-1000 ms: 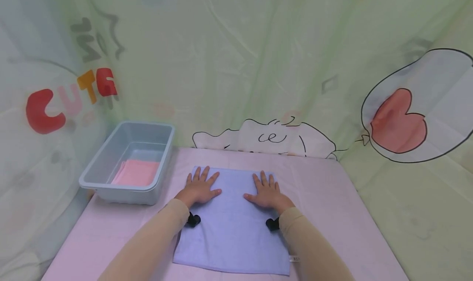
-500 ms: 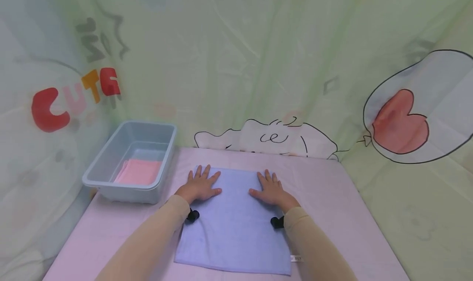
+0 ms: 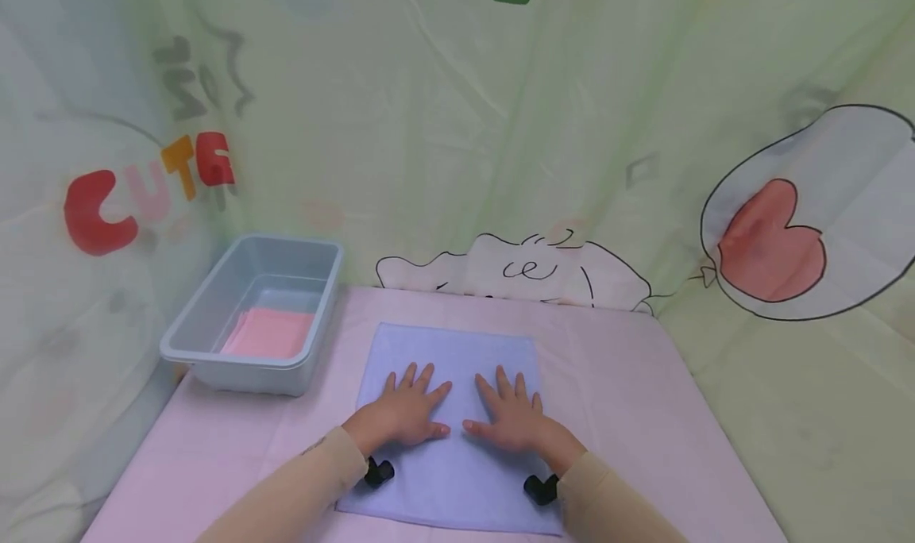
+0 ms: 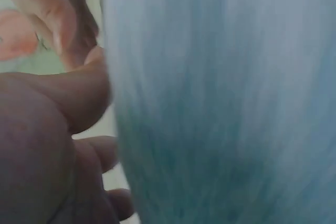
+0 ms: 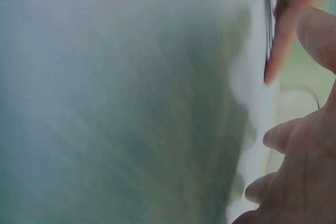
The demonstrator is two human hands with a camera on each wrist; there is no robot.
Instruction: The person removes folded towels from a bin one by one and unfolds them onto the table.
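We see a light blue, roughly rectangular fabric towel (image 3: 461, 392) spread flat on a table with a pale pink cover (image 3: 622, 416). On the left half of the towel we find the left hand (image 3: 411, 412), palm down, its fingers straight and fanned apart. On the right half lies the right hand (image 3: 516, 424) in the same way, its fingers straight and spaced apart. Between the two thumbs we make out a narrow strip of the towel; the hands are near each other but apart. In both wrist views the towel fills most of the sight, too blurred for us to tell how hard the hands press.

Over the towel's left edge comes a beige long sleeve (image 3: 286, 495), and over its near right corner a second beige sleeve (image 3: 615, 503). Left of the towel, apart from its far left corner, we see a grey-blue rectangular plastic basin (image 3: 246, 376) with a pink flat cloth (image 3: 270, 333) on its bottom. Beyond the towel hangs a pale green printed curtain (image 3: 429, 130); to the towel's right it shows a white balloon with a red heart (image 3: 772, 245).
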